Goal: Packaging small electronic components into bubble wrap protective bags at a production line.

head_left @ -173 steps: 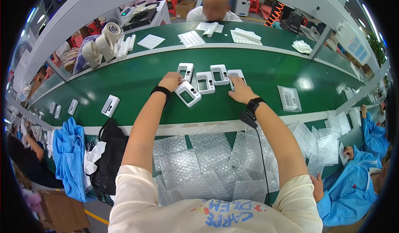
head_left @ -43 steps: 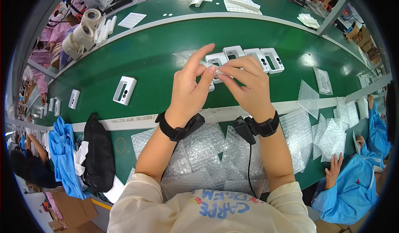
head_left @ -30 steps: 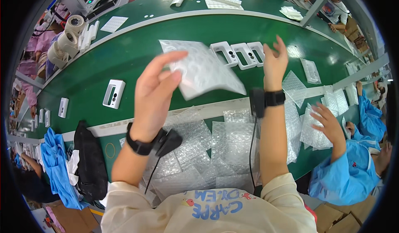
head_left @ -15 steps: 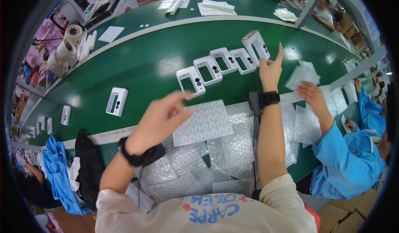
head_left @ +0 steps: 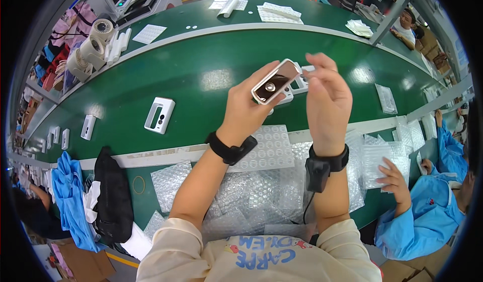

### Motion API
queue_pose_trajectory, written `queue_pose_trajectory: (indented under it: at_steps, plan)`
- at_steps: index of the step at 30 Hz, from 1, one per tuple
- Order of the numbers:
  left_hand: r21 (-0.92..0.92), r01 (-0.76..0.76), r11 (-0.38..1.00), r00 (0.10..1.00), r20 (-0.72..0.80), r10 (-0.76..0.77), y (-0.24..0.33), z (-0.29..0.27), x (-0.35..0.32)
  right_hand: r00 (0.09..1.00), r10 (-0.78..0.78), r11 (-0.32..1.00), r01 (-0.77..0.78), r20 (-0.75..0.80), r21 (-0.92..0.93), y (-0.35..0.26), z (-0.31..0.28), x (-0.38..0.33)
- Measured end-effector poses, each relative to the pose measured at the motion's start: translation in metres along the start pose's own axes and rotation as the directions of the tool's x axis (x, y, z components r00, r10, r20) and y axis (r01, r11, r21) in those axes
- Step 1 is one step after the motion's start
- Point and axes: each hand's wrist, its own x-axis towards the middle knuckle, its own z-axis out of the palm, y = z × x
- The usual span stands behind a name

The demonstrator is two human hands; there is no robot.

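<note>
While my left hand (head_left: 243, 102) grips the white housing (head_left: 275, 82) over the green workbench (head_left: 201, 103), tilted apparently so its glossy dark end (head_left: 282, 75) faces me, my right hand (head_left: 328, 96) hovers just beside, fingers curled, contents can't tell.

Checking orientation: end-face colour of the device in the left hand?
Dark, glossy brown end face, edged in white; best in the head view.
</note>
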Motion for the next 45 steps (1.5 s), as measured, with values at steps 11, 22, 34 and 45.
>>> queue_pose_trajectory:
  at_steps: [11, 22, 34, 45]
  plan:
    - [0.164, -0.117, 0.979, 0.991, 0.083, 0.105, 0.0, -0.002, 0.002, 0.954, 0.241, 0.967, -0.251, 0.176, 0.033, -0.032, 0.01, -0.005]
    - [0.16, -0.124, 0.979, 0.989, 0.097, 0.11, 0.003, -0.001, 0.001, 0.952, 0.277, 0.961, -0.27, 0.132, -0.068, -0.036, 0.01, -0.004]
    - [0.037, 0.048, 0.998, 0.991, 0.124, -0.052, 0.005, 0.007, 0.0, 0.95, 0.31, 0.933, -0.309, 0.023, 0.186, 0.0, -0.01, 0.013]
    - [0.433, -0.064, 0.899, 0.937, 0.335, -0.094, -0.034, 0.008, 0.007, 0.817, 0.436, 0.878, -0.479, -0.378, -0.021, 0.077, -0.129, 0.013]
